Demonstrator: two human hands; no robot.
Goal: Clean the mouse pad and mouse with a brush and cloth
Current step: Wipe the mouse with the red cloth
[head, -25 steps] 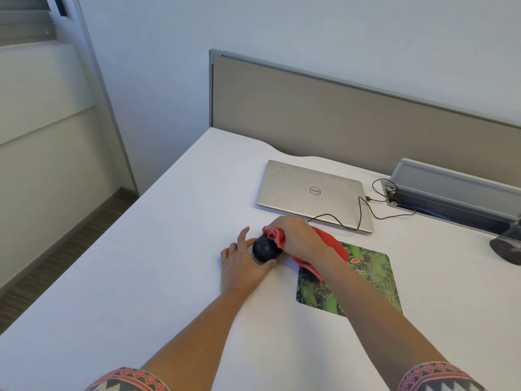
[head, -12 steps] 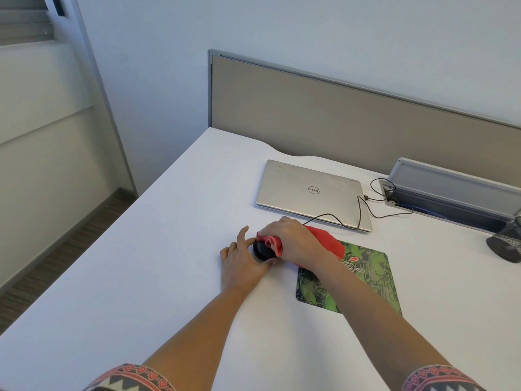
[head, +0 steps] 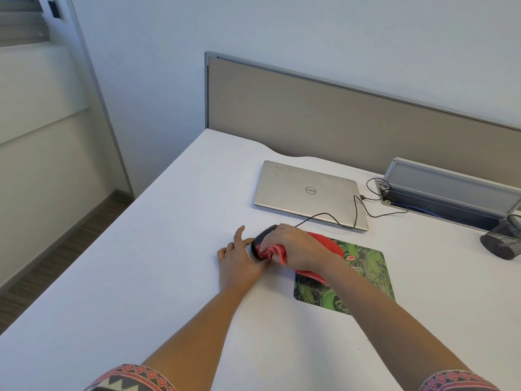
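Fingers of the left hand point(head: 239, 266) lie straight and spread on the white desk point(head: 127, 277), palm down. One finger reaches right to touch the near-left flank of the mouse point(head: 260, 239). The thumb is hidden by the other hand, so I cannot tell whether it presses the mouse too.

The mouse is black and sits on the desk just left of the pad, not on it. Its long axis runs away from the person and slants right. The right hand point(head: 298, 249) comes in over its near end from the right, fingers curled tight round a bunched red cloth point(head: 275, 253) that presses against the mouse. The rest of the cloth trails under the wrist onto the green mouse pad point(head: 366, 280).

Wiping the mouse seems to be the step in hand. The uncovered part lies ahead and left of the right fingers, so a stroke would likely follow that slanted axis while the left hand braces.

Behind lies a closed laptop point(head: 307, 190) with a black cable point(head: 324, 214) in front of it, and a mesh cup point(head: 500, 241) stands far right. No brush is in view.
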